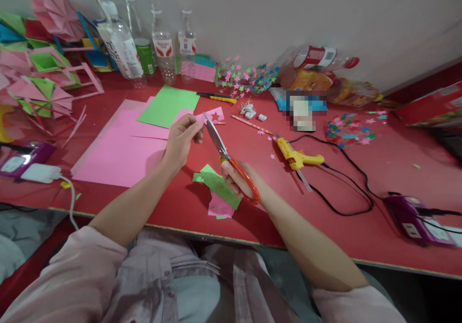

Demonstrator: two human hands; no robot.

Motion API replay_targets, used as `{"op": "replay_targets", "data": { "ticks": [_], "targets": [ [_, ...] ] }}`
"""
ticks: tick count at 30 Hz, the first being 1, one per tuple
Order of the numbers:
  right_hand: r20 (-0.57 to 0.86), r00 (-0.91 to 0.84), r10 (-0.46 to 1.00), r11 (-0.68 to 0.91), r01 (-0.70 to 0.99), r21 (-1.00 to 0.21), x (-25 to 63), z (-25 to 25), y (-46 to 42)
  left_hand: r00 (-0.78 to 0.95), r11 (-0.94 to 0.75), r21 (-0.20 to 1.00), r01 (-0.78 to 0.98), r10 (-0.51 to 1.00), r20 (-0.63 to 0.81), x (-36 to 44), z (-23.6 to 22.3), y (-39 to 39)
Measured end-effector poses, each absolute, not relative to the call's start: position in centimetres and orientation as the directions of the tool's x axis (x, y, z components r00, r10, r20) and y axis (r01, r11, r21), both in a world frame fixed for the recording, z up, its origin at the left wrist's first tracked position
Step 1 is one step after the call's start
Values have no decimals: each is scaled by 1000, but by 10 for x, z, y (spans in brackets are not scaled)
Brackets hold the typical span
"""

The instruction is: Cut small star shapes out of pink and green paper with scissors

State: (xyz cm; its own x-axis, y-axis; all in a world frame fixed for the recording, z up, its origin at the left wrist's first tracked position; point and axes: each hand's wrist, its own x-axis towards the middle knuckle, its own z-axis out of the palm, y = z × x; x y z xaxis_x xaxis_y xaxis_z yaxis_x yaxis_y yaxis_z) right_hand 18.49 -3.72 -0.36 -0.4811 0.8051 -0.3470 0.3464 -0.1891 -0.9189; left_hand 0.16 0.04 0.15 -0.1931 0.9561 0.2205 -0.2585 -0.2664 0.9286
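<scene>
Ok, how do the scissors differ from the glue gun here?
The scissors are held up in the right hand, while the glue gun lies on the red table.
The scissors are orange-red and grey; the glue gun is mostly yellow.
The scissors have no cord, whereas the glue gun has a black one.
Both are brightly coloured tools.

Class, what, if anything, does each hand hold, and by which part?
Right hand: scissors, by the orange handle. Left hand: whether it holds anything cannot be told.
</scene>
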Motion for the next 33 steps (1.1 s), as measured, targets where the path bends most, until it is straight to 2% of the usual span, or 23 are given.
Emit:
{"op": "replay_targets", "data": {
  "ticks": [10,22,33],
  "targets": [
    [-315,-471,824,-144,363,-921,185,-1,-39,-191,-263,927,-267,957,217,2,1,2],
    [-361,-422,832,-176,416,-892,185,4,-40,-190,-247,930,-273,961,200,2,1,2],
    [-355,-420,835,-195,378,-905,187,9,-40,-202,-239,944,-228,960,194,-1,3,2]
  ]
}}
